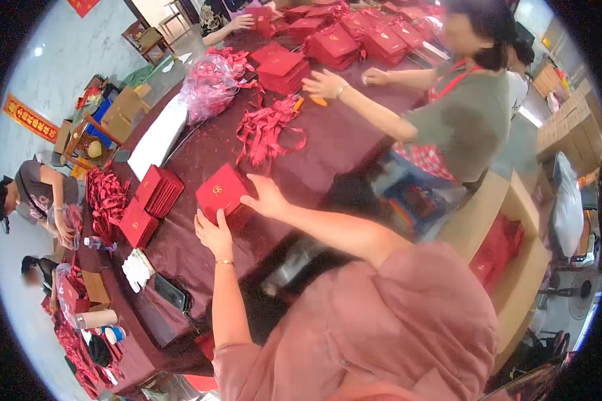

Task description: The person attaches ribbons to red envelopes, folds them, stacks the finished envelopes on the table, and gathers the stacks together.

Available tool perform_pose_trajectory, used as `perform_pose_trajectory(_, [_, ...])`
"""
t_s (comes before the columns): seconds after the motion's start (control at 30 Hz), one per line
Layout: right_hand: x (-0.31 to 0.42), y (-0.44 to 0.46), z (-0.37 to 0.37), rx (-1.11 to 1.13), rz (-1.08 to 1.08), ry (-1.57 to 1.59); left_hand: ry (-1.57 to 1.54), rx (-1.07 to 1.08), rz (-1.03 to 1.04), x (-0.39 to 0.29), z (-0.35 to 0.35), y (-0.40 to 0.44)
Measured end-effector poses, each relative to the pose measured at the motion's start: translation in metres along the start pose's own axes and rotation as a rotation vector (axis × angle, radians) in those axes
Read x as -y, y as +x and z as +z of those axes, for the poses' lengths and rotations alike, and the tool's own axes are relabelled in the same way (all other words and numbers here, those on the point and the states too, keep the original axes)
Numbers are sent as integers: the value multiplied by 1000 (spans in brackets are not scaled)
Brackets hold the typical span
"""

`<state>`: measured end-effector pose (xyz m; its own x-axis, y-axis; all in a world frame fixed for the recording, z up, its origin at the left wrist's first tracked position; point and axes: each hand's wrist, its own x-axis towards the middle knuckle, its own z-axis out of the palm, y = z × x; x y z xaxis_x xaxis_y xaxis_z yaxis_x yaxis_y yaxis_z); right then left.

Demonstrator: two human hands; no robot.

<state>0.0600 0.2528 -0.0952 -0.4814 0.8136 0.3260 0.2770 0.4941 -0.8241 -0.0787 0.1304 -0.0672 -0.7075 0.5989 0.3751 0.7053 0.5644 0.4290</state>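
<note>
A square red box with a gold emblem (219,188) lies on the dark red tablecloth in front of me. My left hand (211,234) touches its near lower edge, fingers spread. At its right side is my right hand (267,196), thumb on the box and fingers stretched apart. Left of it, two stacks of red boxes (159,191) stand side by side, beside a heap of red ribbons (107,197). Beyond the box lies another tangle of red ribbons (267,132). Whether a second box lies beneath the first, I cannot tell.
A co-worker in green (461,120) reaches over the table from the right, near more box stacks (281,69). A plastic bag of ribbons (211,83), white gloves (138,269) and a phone (171,292) lie on the table. An open carton (525,260) stands at the right.
</note>
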Motion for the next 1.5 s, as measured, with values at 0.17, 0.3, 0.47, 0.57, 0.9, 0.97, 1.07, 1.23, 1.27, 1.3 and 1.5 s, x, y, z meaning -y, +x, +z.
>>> perform_pose_trajectory(0.17, [-14,-15,-9,-47,-14,75,12,0,30,6,-7,-7])
perform_pose_trajectory(0.3, [-30,-23,-20,-70,9,77,-18,-30,83,6,-27,-1])
perform_pose_trajectory(0.47, [-49,-29,-30,9,12,143,-230,-85,250,-33,-89,24])
perform_pose_trajectory(0.57, [-57,-27,-26,69,88,92,-430,-82,309,-85,-147,32])
perform_pose_trajectory(0.9, [-59,-29,-32,-1,-12,184,-586,-298,1164,-155,-313,9])
perform_pose_trajectory(0.97, [-73,-25,-26,16,27,252,-565,-317,1234,-146,-332,8])
perform_pose_trajectory(1.07, [-72,-25,-29,39,77,249,-519,-376,1225,-141,-349,-6])
perform_pose_trajectory(1.23, [-71,-31,-35,88,37,214,-465,-429,1194,-134,-371,-23])
perform_pose_trajectory(1.27, [-70,-34,-35,93,84,209,-451,-438,1195,-131,-375,-24])
perform_pose_trajectory(1.3, [-64,-27,-34,95,121,207,-444,-453,1200,-130,-378,-28])
perform_pose_trajectory(1.5, [-76,-27,-40,147,132,271,-415,-472,1178,-127,-387,-42])
